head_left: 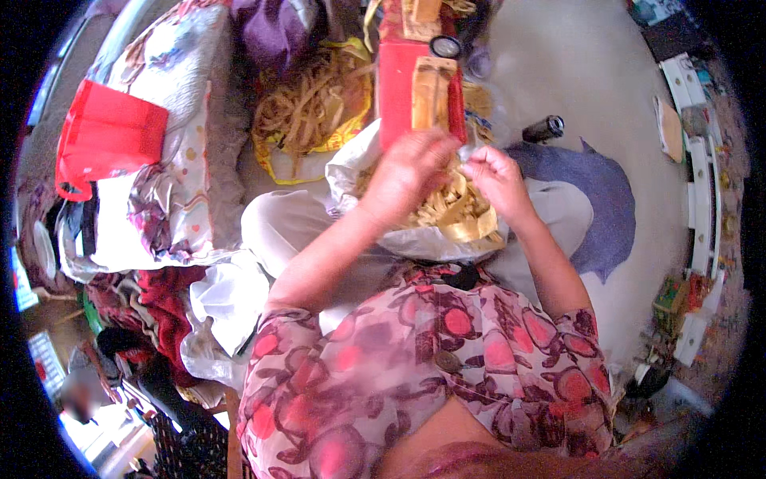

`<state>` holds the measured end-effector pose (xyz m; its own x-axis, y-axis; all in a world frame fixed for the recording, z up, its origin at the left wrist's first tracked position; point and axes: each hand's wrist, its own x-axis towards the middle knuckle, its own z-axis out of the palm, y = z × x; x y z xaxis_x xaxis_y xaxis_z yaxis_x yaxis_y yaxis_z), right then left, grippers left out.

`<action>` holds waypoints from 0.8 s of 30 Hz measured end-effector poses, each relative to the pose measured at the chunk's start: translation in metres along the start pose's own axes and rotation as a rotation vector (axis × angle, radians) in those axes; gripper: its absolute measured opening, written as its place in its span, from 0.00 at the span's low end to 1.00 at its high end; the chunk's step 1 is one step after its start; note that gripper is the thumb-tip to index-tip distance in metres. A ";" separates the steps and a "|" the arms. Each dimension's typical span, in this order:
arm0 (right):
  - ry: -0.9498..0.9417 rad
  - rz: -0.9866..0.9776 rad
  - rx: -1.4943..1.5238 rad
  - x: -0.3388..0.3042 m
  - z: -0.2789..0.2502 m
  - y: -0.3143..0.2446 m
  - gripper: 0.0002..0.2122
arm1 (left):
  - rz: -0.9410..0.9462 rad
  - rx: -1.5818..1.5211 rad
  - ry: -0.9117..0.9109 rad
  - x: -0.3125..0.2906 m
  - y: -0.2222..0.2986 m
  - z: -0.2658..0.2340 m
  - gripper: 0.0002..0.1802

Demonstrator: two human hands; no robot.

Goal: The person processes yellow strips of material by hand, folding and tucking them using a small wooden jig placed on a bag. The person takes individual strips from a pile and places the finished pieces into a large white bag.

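My left hand [408, 172] is at the near end of a long red wooden board [397, 88], its fingers curled and slightly blurred. Whatever it grips is hidden. Close on its right, my right hand [501, 180] has thumb and fingertips pinched together, on something too small to make out. Below both hands, a white bag [427, 243] lies open in my lap, full of pale tan folded strips [447, 207]. Fixed on the board are an orange-tan wooden block [431, 89] and a dark-rimmed round part [445, 46].
A yellow bag [275, 172] holds long tan strips [307, 104] left of the board. A red bucket [120, 124] stands on a cloth-covered surface farther left. To the right are a dark cylinder [544, 128] and dark blue cloth [610, 199] on the pale floor [574, 72].
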<state>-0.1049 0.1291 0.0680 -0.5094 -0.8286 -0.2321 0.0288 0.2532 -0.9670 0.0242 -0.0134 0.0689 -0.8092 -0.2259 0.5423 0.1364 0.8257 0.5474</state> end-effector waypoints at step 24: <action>0.108 -0.063 -0.216 0.040 0.000 -0.012 0.12 | -0.780 -0.999 -0.116 0.012 -0.056 0.014 0.08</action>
<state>-0.1255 0.0927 0.0701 -0.5937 -0.7909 -0.1482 -0.1849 0.3133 -0.9315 -0.0012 -0.0547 0.0356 -0.9066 -0.3862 -0.1699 -0.0678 -0.2643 0.9621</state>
